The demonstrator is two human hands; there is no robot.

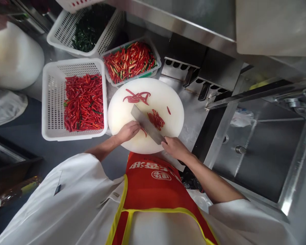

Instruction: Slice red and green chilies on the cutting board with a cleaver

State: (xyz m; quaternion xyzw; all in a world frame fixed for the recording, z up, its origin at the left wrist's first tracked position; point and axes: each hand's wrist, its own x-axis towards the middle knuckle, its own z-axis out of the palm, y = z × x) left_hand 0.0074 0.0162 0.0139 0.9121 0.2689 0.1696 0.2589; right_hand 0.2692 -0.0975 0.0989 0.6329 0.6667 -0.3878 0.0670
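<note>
My right hand (173,147) is wrapped round the handle of a broad cleaver (146,125), whose blade slants across the round white cutting board (117,98). At the blade's near side, my left hand (129,131) has its fingers pressed together on a red chili (144,132), partly hidden by the fingers and blade. A small heap of cut red chili (156,119) lies just beyond the blade. Farther back on the board is a loose pile of whole red chilies (137,97), and one small chili piece (168,110) lies apart on the right.
Left of the board stands a white basket (51,112) of red chilies. Behind are a clear tub (156,66) of split chilies and another basket (58,34) with dark green peppers. A knife rack (177,69) stands back right; a steel sink (267,153) is at the right.
</note>
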